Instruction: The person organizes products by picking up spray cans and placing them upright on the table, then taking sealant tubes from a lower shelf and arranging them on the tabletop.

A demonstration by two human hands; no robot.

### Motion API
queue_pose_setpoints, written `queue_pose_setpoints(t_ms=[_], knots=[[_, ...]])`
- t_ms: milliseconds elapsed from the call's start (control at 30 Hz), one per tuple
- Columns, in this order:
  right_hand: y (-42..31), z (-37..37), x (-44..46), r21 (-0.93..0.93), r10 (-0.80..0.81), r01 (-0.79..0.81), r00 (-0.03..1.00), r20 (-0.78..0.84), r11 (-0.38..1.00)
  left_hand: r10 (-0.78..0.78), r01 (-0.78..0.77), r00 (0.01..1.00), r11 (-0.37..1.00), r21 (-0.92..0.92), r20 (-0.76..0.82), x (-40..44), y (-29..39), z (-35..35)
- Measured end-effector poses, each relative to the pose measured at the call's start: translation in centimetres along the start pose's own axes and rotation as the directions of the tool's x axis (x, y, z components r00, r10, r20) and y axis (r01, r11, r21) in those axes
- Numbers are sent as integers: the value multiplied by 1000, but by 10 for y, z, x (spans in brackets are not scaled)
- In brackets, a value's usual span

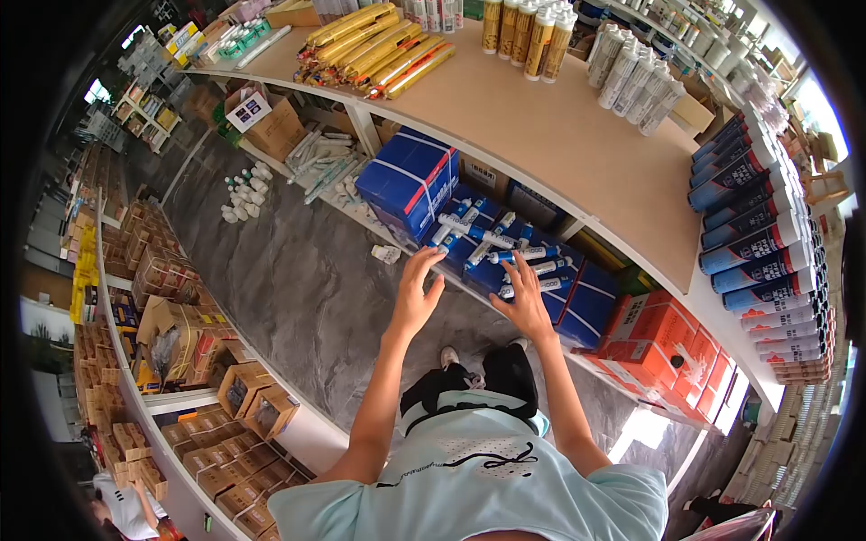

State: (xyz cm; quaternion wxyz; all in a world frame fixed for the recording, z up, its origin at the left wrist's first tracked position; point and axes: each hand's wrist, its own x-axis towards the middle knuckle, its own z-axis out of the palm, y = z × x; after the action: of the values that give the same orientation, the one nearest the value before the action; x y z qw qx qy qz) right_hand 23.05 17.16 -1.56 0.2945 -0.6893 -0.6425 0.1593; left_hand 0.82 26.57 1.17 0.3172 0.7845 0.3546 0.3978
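Head view: your left hand (419, 293) and right hand (525, 299) spread, tubes (498, 241) at twelve o'clock.
Touch softly; tubes may roll.

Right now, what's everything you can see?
Small tubes: several, blue and white, near hands
Strapped boxes: several, blue, below counter
Cartons: several, orange, lower right
Shiny packs: many, gold, counter
Upright tubes: many, gold or white, counter
Canisters: many, mostly blue, right
Containers: many, whitish, floor
Shelved boxes: many, brown, left
Counter: one, tan, top centre
Another person: one, white top, lower left
Shirt: one, pale aqua, bottom
Left hand: one, open, near tubes
Right hand: one, open, over tubes
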Motion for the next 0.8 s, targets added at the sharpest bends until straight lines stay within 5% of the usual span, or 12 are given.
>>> queue_pose_setpoints(t_ms=[567,800], knots=[[11,68,56,120,57,-80,982,178,990,-166,165,986,980,-108,-2,24,-48,-23],[27,81,96,142,17,-44,982,190,989,-186,186,980,982,0,69,60,-73,-10]])
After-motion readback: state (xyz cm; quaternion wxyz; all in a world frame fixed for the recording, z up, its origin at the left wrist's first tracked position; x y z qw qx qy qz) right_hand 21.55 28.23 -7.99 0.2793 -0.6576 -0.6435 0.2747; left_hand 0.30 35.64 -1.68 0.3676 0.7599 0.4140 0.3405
